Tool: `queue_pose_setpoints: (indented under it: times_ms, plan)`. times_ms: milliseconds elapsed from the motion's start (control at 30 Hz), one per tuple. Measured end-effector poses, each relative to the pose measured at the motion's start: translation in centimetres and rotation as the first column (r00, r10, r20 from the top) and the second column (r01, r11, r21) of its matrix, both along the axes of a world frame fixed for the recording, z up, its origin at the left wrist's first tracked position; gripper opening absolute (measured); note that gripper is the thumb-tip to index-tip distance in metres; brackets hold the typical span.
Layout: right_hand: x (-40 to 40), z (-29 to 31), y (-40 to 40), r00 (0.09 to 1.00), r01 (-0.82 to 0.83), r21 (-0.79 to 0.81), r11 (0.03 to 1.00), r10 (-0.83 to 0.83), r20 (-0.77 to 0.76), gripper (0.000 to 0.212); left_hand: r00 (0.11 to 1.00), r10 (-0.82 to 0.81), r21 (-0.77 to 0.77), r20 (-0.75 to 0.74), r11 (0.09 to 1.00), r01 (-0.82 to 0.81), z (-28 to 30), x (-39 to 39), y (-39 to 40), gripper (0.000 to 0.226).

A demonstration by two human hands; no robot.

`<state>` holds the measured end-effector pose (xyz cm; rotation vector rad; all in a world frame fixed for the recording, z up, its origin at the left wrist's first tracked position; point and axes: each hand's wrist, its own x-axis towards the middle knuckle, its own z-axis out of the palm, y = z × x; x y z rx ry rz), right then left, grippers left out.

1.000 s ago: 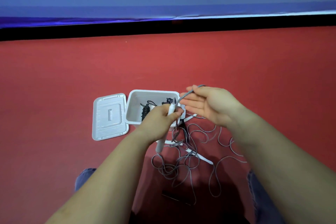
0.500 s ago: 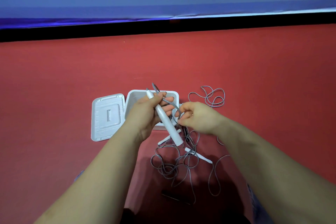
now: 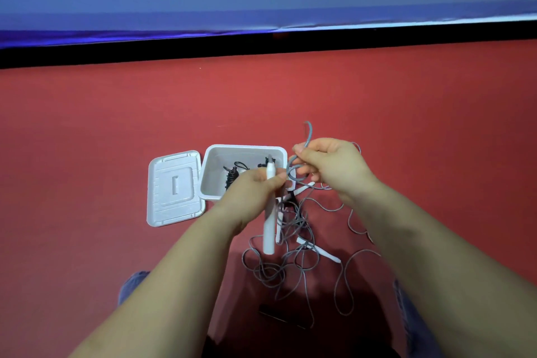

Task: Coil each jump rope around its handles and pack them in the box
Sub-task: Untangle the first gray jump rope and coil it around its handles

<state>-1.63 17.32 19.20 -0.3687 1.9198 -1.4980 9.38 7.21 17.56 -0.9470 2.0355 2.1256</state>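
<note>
Evidently, the floor (image 3: 116,154) is used as the work surface: the box (image 3: 220,151) is left open beyond the grip, its lid (image 3: 174,186) laid alongside, so coiled ropes (image 3: 232,177) can be dropped in. Loose cord (image 3: 290,264) is left trailing below. A handle (image 3: 269,212) is clenched upright in the left hand (image 3: 252,192) as a spool, while a cord loop is pinched in the right hand (image 3: 331,166), just beside it, for winding.
</note>
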Motion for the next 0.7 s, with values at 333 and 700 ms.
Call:
queue_pose_setpoints:
  times_ms: [333,700]
  plan:
    - [-2.2,1.4,1.1,0.92,0.38,-0.087,0.921,-0.366,0.143,0.022,0.99,0.129,0.023,0.064,0.991,-0.131,-0.3,0.2,-0.8,0.022]
    - [-2.2,0.7,1.3,0.904,0.279,-0.084,0.957,-0.233,0.358,0.01,0.981,0.179,0.211,0.077,0.958,-0.192,0.3,0.1,-0.8,0.015]
